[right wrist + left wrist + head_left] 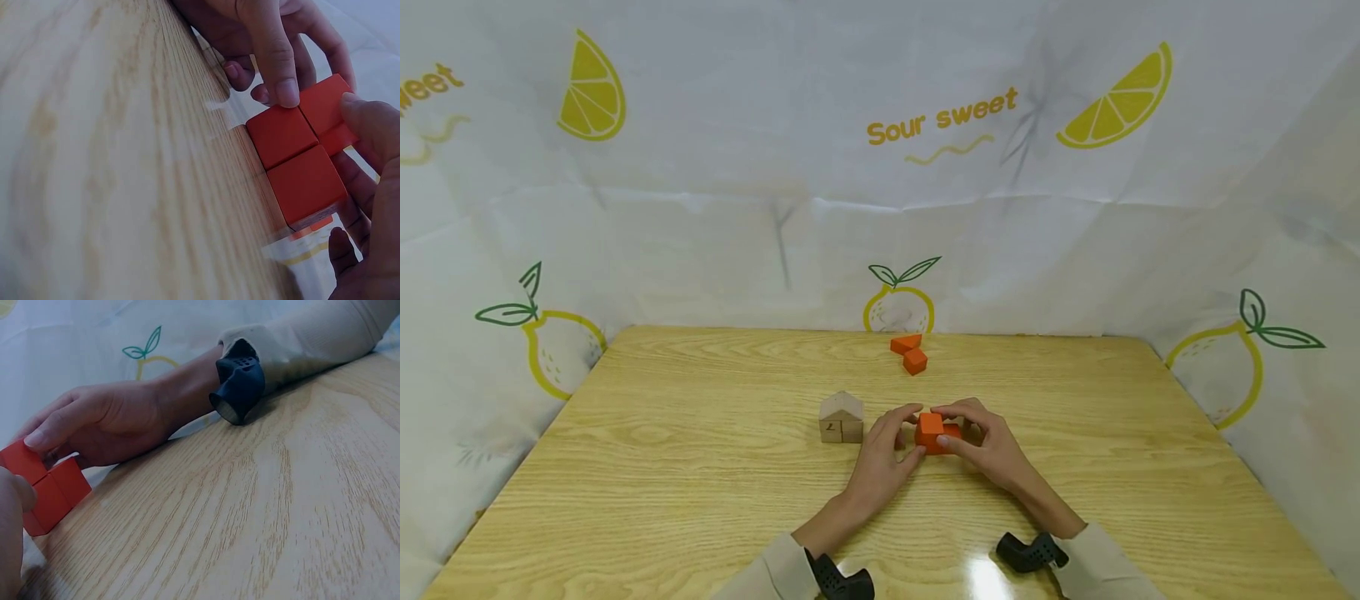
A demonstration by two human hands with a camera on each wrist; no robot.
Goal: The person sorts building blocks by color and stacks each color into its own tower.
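Observation:
Between my hands on the wooden table stands a small stack of red-orange cubes: two side by side below, and an upper cube [931, 423] over the left one. My right hand [995, 446] pinches the upper cube, its thumb on the front face; the fingers behind are partly hidden. At the stack's left side, my left hand [880, 462] holds the lower left cube [281, 134] with the thumb at its edge and the forefinger reaching round the back. The lower right cube [306, 181] shows beneath the right hand.
A little house of plain wood blocks [842, 419] stands left of the left hand. Farther back lie a red-orange triangular block [906, 343] and a loose cube [915, 361]. A white lemon-print sheet [737, 258] hangs behind the table [662, 483].

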